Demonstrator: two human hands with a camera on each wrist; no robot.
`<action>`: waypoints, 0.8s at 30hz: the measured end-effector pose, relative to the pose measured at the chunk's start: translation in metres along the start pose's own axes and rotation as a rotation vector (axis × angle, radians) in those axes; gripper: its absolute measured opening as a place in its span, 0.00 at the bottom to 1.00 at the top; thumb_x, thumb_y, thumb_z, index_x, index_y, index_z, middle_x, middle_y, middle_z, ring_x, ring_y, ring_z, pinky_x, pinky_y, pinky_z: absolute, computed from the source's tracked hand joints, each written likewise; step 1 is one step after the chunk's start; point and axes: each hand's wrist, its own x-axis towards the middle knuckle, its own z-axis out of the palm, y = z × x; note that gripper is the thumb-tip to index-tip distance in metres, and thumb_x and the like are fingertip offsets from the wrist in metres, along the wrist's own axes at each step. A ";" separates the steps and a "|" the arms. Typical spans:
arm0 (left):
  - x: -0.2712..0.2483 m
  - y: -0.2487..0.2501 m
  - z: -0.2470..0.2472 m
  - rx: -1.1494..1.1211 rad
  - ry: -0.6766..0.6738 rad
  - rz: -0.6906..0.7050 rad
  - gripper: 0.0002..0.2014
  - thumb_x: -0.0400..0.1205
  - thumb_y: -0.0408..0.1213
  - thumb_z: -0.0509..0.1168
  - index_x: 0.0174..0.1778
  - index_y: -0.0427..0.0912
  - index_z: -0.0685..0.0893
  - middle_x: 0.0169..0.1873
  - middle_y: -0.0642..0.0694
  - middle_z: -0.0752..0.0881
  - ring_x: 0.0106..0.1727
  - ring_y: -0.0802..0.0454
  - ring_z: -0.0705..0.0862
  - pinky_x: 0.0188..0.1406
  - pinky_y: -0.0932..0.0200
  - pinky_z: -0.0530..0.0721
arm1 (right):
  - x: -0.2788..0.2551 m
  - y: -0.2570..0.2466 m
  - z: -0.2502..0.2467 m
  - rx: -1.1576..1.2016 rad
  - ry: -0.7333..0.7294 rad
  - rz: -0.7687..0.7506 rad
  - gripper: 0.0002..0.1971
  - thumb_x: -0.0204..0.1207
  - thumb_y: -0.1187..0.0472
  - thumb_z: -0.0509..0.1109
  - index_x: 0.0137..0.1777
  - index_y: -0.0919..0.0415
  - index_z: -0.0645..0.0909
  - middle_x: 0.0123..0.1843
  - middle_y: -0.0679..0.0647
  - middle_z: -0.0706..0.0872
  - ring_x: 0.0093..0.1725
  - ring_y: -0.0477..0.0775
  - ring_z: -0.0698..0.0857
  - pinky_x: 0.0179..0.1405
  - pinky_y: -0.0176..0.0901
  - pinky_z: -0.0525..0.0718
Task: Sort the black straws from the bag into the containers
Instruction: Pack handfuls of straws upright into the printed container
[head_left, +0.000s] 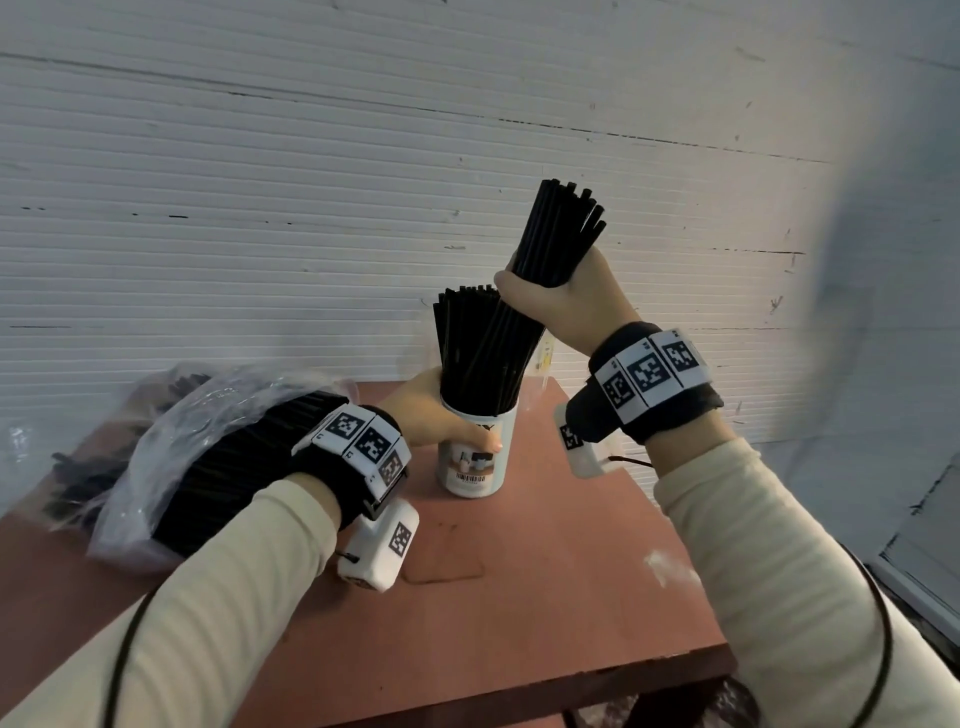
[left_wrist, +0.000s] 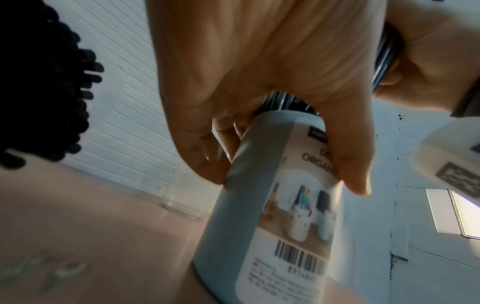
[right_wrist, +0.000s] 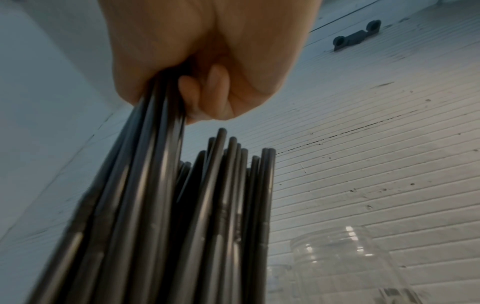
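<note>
A white labelled container (head_left: 475, 452) stands on the reddish table (head_left: 545, 571), packed with upright black straws (head_left: 480, 348). My left hand (head_left: 441, 415) grips it just below the rim; in the left wrist view the fingers (left_wrist: 345, 160) wrap its label side (left_wrist: 285, 205). My right hand (head_left: 561, 301) holds a bundle of black straws (head_left: 561, 234) above and right of the container, its lower ends reaching in among the standing ones. The right wrist view shows that fist (right_wrist: 207, 61) around the bundle (right_wrist: 145, 195). A clear plastic bag (head_left: 208, 457) of black straws lies at the left.
A clear glass (left_wrist: 182, 197) stands behind the white container near the wall, and a transparent container (right_wrist: 345, 263) shows in the right wrist view. The white ribbed wall (head_left: 311, 208) runs close behind the table. The table's front edge (head_left: 571, 680) is near me.
</note>
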 end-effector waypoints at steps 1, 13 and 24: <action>0.000 0.000 0.001 -0.001 -0.023 0.013 0.29 0.62 0.33 0.84 0.57 0.50 0.84 0.51 0.52 0.91 0.54 0.56 0.88 0.54 0.55 0.86 | 0.000 0.000 0.000 0.001 -0.003 -0.002 0.15 0.74 0.64 0.71 0.41 0.81 0.77 0.40 0.76 0.81 0.41 0.70 0.83 0.38 0.58 0.83; -0.002 0.013 0.002 0.035 -0.009 -0.011 0.30 0.68 0.55 0.78 0.65 0.55 0.80 0.57 0.54 0.85 0.62 0.53 0.82 0.68 0.52 0.78 | 0.001 -0.002 0.007 0.004 -0.056 -0.032 0.17 0.74 0.62 0.70 0.37 0.80 0.75 0.35 0.75 0.79 0.36 0.70 0.82 0.32 0.56 0.81; -0.007 0.013 -0.013 0.044 -0.166 0.002 0.35 0.64 0.55 0.81 0.67 0.57 0.79 0.63 0.58 0.84 0.66 0.60 0.80 0.70 0.54 0.77 | -0.008 0.003 0.000 0.036 -0.029 0.027 0.13 0.76 0.65 0.70 0.41 0.79 0.77 0.39 0.74 0.82 0.39 0.66 0.84 0.36 0.53 0.83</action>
